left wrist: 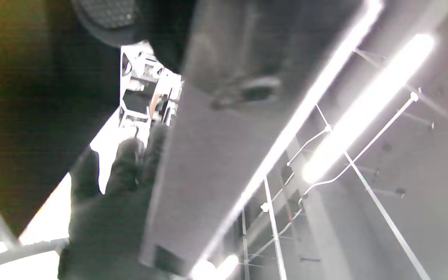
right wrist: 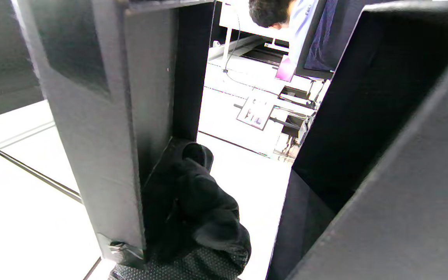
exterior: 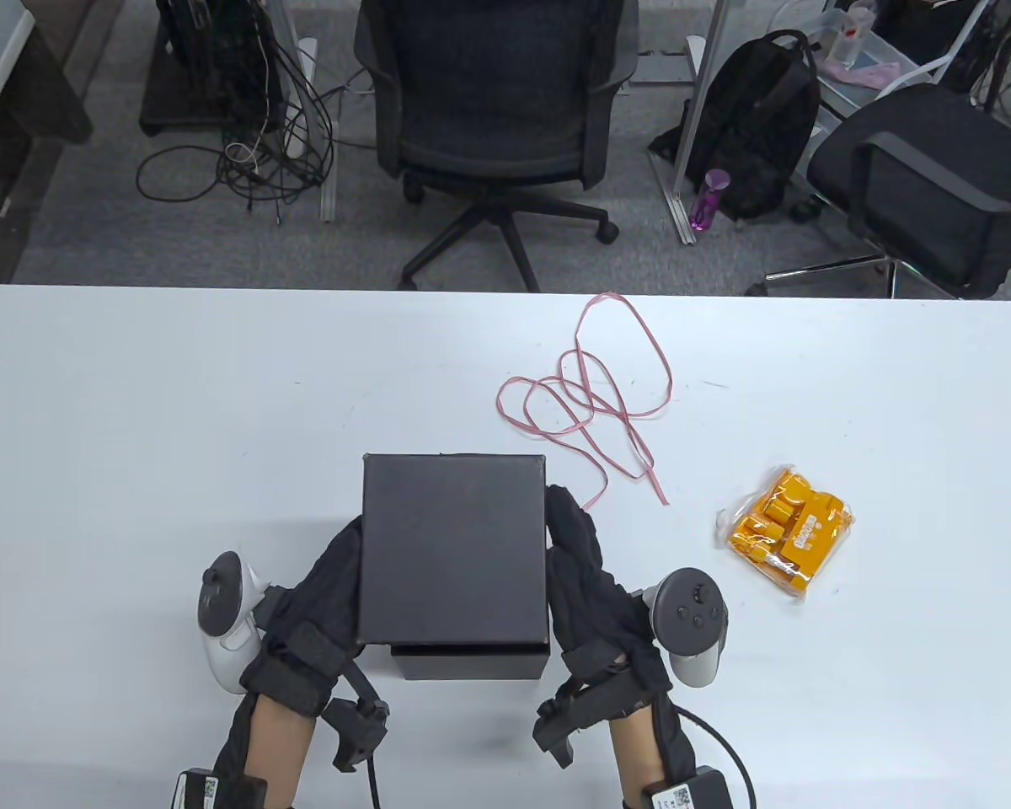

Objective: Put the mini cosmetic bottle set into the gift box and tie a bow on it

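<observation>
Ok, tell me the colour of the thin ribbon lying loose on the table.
Pink, clearest in the table view: the thin ribbon.

Matte black gift box (exterior: 453,548), thin pink ribbon (exterior: 590,396), orange bottle set (exterior: 788,531) in clear wrap, white table (exterior: 135,404).
</observation>
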Available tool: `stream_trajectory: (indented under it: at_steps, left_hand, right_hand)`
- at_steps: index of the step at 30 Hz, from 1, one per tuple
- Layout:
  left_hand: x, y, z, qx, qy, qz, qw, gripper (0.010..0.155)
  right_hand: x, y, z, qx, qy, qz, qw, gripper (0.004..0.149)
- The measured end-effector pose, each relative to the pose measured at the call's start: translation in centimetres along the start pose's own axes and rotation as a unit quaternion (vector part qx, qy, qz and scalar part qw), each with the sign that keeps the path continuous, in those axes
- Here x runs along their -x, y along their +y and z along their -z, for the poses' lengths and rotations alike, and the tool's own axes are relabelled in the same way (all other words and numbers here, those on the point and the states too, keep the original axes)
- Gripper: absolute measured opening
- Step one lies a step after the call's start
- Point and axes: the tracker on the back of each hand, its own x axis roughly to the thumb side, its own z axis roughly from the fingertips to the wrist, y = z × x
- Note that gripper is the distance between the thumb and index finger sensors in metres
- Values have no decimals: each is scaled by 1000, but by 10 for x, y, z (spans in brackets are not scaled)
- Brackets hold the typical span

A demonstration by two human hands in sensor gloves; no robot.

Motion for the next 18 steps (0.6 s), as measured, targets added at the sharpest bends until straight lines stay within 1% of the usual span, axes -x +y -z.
stream_trajectory:
  at_steps: [2,3,5,6,8,11,14,18]
  left_hand:
    - [7,1,2,17,13,-82,996,60]
    - [11,1,4,37,22,-128,991,58]
    - [15,1,5,65,26,-163,984,55]
    - [16,1,5,65,25,-164,984,55]
    - [17,1,5,49,29,-157,986,54]
    - [17,0,5,56,25,-170,983,52]
    - [14,-1,5,44,5,-169,985,51]
    - [7,-1,3,37,-37,-145,988,49]
  right_hand:
    - [0,-1,0,6,-5,0,1000,58]
    - [1,-1,0,12,-11,-4,1000,58]
    - [0,0,0,15,-13,-7,1000,58]
    - [1,0,0,12,-13,-2,1000,58]
    - [1,0,0,13,-14,9,1000,58]
    - [2,0,0,14,-16,11,1000,58]
    - [1,0,0,15,-16,5,1000,58]
    - [1,1,0,18,-21,9,1000,59]
